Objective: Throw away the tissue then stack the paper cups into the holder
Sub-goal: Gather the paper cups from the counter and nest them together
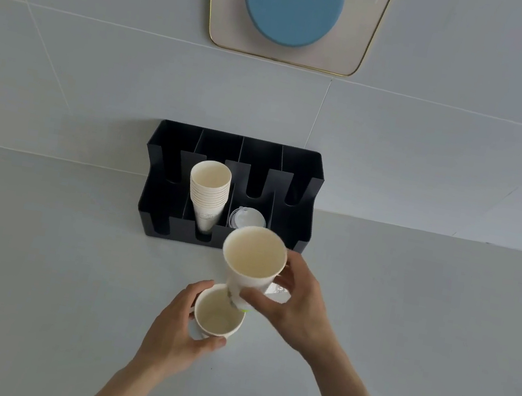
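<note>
My left hand (pixel 173 331) grips a white paper cup (pixel 217 316) held upright just above the grey counter. My right hand (pixel 295 302) holds a second paper cup (pixel 252 260), tilted, with its base dipping into the mouth of the left cup. Behind them a black compartment holder (pixel 309 188) stands against the wall. A stack of several paper cups (pixel 209 194) leans in its second slot from the left. No tissue shows anywhere.
Clear plastic lids (pixel 244 217) lie in the holder's third slot. A white object (pixel 278 293) peeks out behind my right hand. The tiled wall carries a gold-rimmed panel with a blue disc (pixel 291 9). The grey counter (pixel 51 266) spreads to both sides.
</note>
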Tool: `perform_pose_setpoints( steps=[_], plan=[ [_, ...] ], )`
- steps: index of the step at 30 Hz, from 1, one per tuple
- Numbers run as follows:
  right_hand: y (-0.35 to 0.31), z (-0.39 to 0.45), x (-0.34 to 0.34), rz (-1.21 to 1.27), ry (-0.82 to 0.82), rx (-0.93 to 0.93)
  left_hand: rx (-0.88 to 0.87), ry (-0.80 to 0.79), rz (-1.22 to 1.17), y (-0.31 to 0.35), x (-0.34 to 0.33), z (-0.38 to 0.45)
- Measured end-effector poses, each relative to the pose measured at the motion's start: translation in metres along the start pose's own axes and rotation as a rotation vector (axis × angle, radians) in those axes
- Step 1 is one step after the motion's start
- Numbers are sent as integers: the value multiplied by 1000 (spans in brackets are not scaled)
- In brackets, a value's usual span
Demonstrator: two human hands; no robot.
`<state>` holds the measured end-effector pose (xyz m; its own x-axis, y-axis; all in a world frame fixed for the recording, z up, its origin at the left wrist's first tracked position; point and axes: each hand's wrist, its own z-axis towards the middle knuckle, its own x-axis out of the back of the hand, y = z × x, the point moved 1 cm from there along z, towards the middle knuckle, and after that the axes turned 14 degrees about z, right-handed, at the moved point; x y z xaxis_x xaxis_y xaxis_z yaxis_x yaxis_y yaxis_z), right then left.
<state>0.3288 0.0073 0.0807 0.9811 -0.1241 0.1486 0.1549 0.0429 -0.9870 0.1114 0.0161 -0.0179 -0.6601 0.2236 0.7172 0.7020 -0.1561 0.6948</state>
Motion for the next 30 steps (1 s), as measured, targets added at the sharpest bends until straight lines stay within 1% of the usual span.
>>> perform_pose_setpoints(
  steps=[4,6,10,13,19,24,26,28,30],
  plan=[
    [23,-5,-25,-10,-73,-71,22,-21,2,4,0,0],
    [38,-10,-31,-60,-98,-93,40,-20,-16,4,0,-1],
    [57,-19,-33,-194,-168,-117,45,-14,-46,4,2,-2],
    [60,-17,-29,-167,-191,-145,48,-27,-43,2,6,-2],
    [67,-11,-29,-243,-205,-106,37,-45,-6,2,8,1],
    [71,-4,-24,-263,-247,-116,21,-17,23,0,5,3],
    [73,4,-18,-273,-222,-119,21,2,11,0,4,4],
    [76,17,-10,-288,-119,-123,29,14,-7,0,3,5],
    [81,34,0,-418,-23,-107,33,17,-14,-1,3,6]
  ],
)
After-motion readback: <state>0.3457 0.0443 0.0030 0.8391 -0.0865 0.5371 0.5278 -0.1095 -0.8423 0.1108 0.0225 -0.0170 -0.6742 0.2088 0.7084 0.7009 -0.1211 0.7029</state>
